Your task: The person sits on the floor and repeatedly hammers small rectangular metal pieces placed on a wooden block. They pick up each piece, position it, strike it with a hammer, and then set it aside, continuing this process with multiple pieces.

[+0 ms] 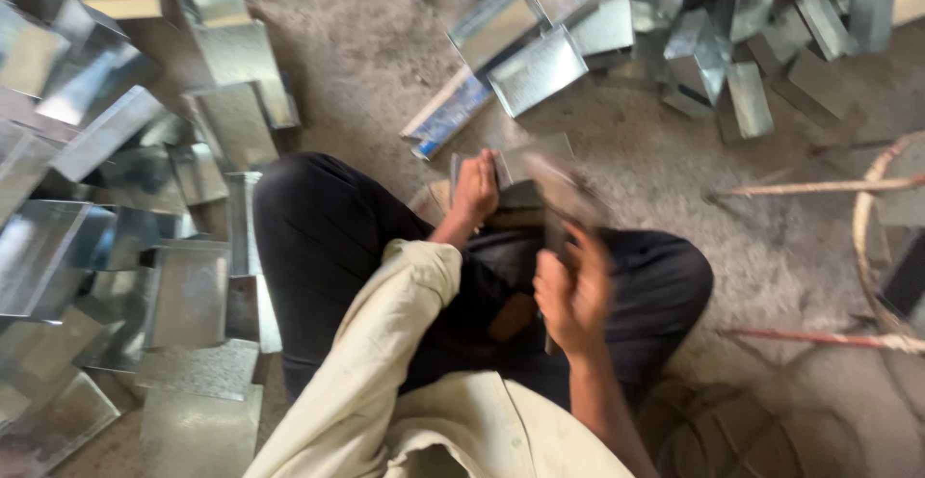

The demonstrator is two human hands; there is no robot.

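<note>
I sit on the ground with my legs in dark trousers folded under me. My left hand (pixel 476 189) presses down on a folded sheet-metal piece (pixel 525 165) that rests in front of my knees. My right hand (pixel 570 290) is closed around the handle of a hammer (pixel 564 199), whose head is blurred by motion just above the metal piece. The lower part of the handle is hidden by my fingers.
Several shiny folded sheet-metal trays (pixel 116 227) lie heaped on my left. Another heap of metal pieces (pixel 694 35) fills the far right. Thin rods (pixel 819 187) and a curved hoop (pixel 867 247) lie on the dusty ground at the right.
</note>
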